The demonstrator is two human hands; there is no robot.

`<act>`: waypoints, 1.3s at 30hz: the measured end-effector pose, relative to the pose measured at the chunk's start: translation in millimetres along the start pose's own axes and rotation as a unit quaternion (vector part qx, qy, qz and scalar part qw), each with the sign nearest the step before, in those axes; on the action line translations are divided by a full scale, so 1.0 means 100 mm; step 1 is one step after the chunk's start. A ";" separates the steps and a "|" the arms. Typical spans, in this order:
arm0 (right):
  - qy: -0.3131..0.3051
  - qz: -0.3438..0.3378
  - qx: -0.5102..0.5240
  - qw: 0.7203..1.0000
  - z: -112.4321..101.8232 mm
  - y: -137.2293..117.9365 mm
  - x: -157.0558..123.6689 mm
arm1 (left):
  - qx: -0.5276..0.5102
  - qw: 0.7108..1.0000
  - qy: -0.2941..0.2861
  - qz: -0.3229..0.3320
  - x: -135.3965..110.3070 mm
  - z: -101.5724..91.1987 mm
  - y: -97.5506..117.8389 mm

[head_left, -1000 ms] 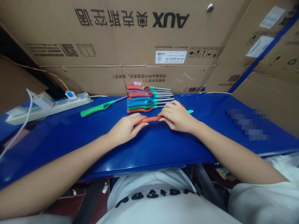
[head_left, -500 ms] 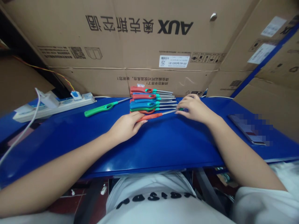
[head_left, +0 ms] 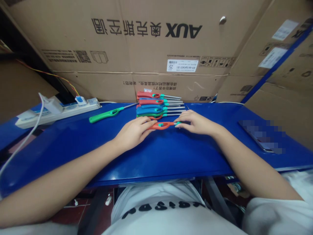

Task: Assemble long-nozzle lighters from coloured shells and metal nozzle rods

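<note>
My left hand (head_left: 132, 132) is closed around the handle of an orange-red stick lighter (head_left: 164, 125), held level above the blue table with its nozzle end to the right. My right hand (head_left: 198, 121) pinches a small teal collar (head_left: 178, 123) at the front end of that handle; the fingers hide most of the metal tube. Just behind my hands lie several stacked stick lighters, among them a red lighter (head_left: 149, 95) and a blue lighter (head_left: 149, 109), their metal tubes pointing right. A green lighter (head_left: 104, 115) lies apart on the left.
Large cardboard sheets (head_left: 146, 65) stand along the back and right side of the blue table (head_left: 158, 156). A white power strip (head_left: 66, 111) with plugs and cables is at the left. A flat dark phone-like device (head_left: 256, 138), partly pixelated, lies at the right.
My right hand has moved left and slightly down with the teal collar, from the tube's tip to near the handle. The lighter has turned, so its teal trigger now shows.
</note>
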State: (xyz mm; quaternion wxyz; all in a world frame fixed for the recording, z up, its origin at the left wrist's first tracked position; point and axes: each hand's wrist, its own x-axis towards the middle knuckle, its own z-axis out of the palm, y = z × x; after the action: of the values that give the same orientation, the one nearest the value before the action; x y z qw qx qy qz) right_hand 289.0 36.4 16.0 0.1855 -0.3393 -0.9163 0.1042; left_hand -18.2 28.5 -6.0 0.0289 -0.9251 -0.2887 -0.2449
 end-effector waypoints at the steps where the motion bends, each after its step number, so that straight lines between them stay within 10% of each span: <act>1: -0.023 -0.003 0.040 0.999 0.04 -0.05 0.02 | 0.004 1.000 0.003 0.017 0.00 0.01 0.00; 24: 0.057 -0.115 -0.213 0.969 0.21 -0.14 0.01 | -0.056 0.998 0.021 -0.007 -0.07 0.06 0.15; 39: -0.155 0.081 -0.039 0.984 -0.02 -0.05 -0.02 | 0.012 0.991 -0.118 -0.063 -0.05 0.08 0.25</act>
State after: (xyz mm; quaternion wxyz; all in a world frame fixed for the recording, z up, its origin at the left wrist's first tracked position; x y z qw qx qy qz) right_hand 288.7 31.5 18.4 0.0191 -0.3991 -0.9069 0.1338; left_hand -4.6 6.7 -13.0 -0.0099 -0.9273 -0.3503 -0.1316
